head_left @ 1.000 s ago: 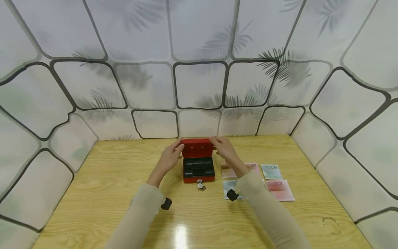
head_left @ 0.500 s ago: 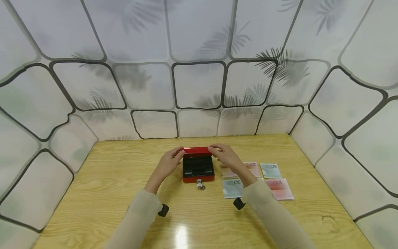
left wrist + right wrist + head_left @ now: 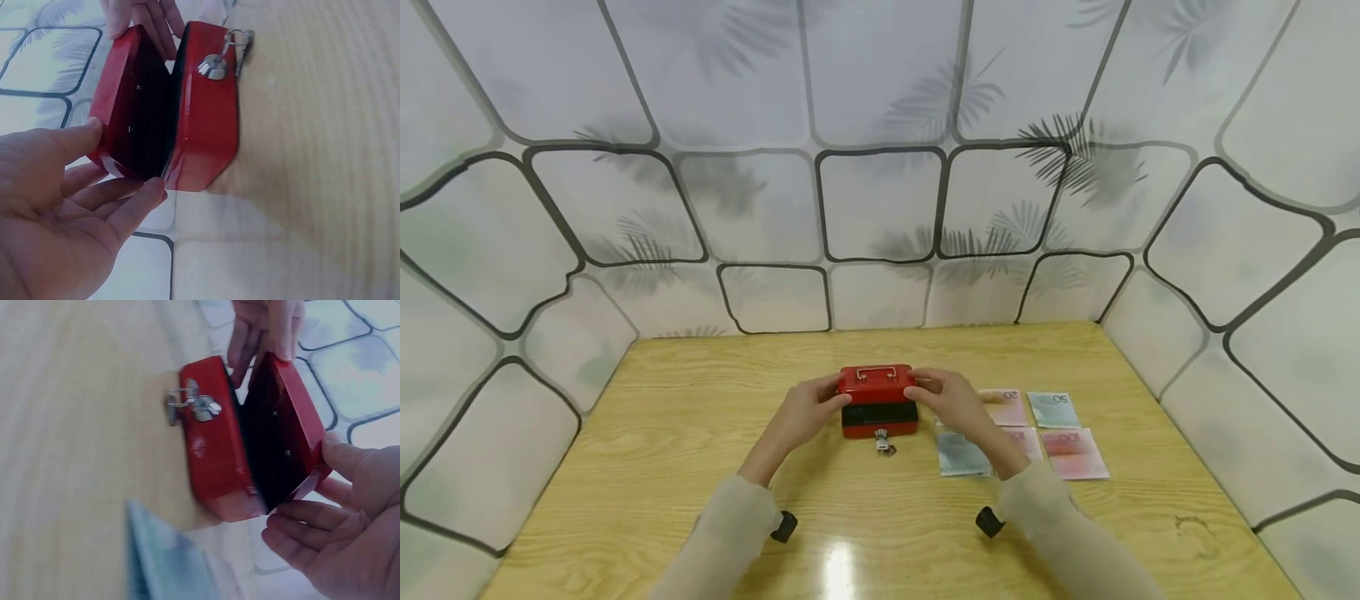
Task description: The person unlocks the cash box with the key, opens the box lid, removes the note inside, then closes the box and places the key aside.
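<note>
A red cash box point(image 3: 859, 432) stands on the table with its lid point(image 3: 876, 391) partly raised, leaving a dark gap at the front. On the lid's top lies a metal handle point(image 3: 876, 372). My left hand point(image 3: 805, 407) holds the lid's left end, thumb at the front edge, as the left wrist view also shows. At the opposite end my right hand point(image 3: 953, 403) grips the lid the same way; its thumb point(image 3: 340, 453) presses the edge in the right wrist view. Keys point(image 3: 883, 446) hang from the lock point(image 3: 213, 67) on the box's front. Inside, the black tray is mostly hidden.
Several banknotes lie right of the box, among them a pink 20 point(image 3: 1007, 407), a green 50 point(image 3: 1054, 410) and a red 100 point(image 3: 1077, 454). My right forearm passes over some of them. A patterned cloth wall point(image 3: 880, 212) rises behind the wooden table point(image 3: 647, 467).
The lid has swung forward and down from upright to partly lowered, with both hands moving along on its ends. Its handle and top now show.
</note>
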`<state>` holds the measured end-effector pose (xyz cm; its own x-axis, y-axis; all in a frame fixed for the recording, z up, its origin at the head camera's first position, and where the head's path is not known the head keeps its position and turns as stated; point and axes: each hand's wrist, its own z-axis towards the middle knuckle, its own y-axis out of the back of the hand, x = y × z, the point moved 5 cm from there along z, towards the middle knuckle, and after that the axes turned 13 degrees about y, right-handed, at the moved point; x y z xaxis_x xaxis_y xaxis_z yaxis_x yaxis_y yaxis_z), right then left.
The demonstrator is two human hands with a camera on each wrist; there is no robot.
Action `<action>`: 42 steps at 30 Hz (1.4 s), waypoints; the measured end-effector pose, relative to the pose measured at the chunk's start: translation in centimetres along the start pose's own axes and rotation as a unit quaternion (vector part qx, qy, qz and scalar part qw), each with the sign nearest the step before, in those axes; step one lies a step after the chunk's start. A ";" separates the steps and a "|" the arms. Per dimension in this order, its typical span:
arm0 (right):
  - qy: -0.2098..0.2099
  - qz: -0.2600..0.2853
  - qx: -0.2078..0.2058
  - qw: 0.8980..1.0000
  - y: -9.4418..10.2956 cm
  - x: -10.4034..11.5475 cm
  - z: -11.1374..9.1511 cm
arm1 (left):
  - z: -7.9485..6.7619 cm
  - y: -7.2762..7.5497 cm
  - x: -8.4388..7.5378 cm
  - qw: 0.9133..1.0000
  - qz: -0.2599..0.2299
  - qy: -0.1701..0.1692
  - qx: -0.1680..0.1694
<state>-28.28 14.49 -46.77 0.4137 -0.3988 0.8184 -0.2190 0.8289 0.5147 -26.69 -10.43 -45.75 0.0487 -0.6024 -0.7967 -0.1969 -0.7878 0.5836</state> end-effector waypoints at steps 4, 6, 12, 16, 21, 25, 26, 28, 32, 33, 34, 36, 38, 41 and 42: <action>0.009 -0.002 -0.021 1.000 -0.5 -0.6 -0.7 | -0.2 -0.4 0.4 1.000 0.005 0.006 -0.003; 0.013 -0.002 -0.029 0.999 -0.8 -0.7 -0.9 | -0.2 -0.5 0.6 1.000 0.013 0.012 -0.007; 0.022 0.010 -0.043 0.999 -1.4 -0.8 -1.5 | -0.4 -1.0 1.0 0.999 0.025 0.035 -0.011; 0.033 0.015 -0.053 0.998 -1.7 -0.8 -1.7 | -0.5 -1.3 1.1 0.999 0.018 0.042 -0.011; 0.040 0.025 -0.055 0.997 -2.0 -0.9 -1.8 | -0.6 -1.4 1.3 0.999 0.025 0.038 -0.017; 0.044 0.033 -0.057 0.997 -2.1 -1.0 -1.9 | -0.7 -1.4 1.2 0.999 0.026 0.030 -0.020; 0.045 0.035 -0.058 0.997 -2.2 -0.9 -1.9 | -0.7 -1.4 1.2 0.999 0.026 0.029 -0.020; 0.045 0.036 -0.060 0.997 -2.2 -0.9 -1.9 | -0.8 -1.4 1.2 0.999 0.026 0.027 -0.020; 0.041 0.035 -0.063 0.997 -2.2 -0.9 -2.0 | -0.8 -1.4 1.2 0.999 0.032 0.029 -0.023; 0.040 0.032 -0.063 0.997 -2.2 -0.9 -2.0 | -0.8 -1.4 1.2 0.999 0.033 0.031 -0.024; 0.038 0.030 -0.063 0.997 -2.2 -0.9 -2.0 | -0.8 -1.4 1.2 0.999 0.034 0.033 -0.025; 0.033 0.024 -0.064 0.997 -2.1 -0.8 -2.0 | -0.8 -1.5 1.2 0.998 0.038 0.037 -0.025; 0.029 0.013 -0.064 0.997 -2.0 -0.8 -2.1 | -0.8 -1.6 1.2 0.998 0.040 0.042 -0.023; 0.024 -0.009 -0.064 0.998 -2.0 -0.7 -2.1 | -0.8 -1.8 1.2 0.998 0.044 0.050 -0.020; 0.024 -0.019 -0.064 0.997 -2.0 -0.7 -2.2 | -0.8 -1.9 1.2 0.997 0.045 0.052 -0.019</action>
<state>-26.22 13.94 -48.93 0.4618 -0.4141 0.7844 -0.0886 0.8584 0.5053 -25.52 -9.82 -47.71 0.1339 -0.6793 -0.7215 -0.1684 -0.7331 0.6589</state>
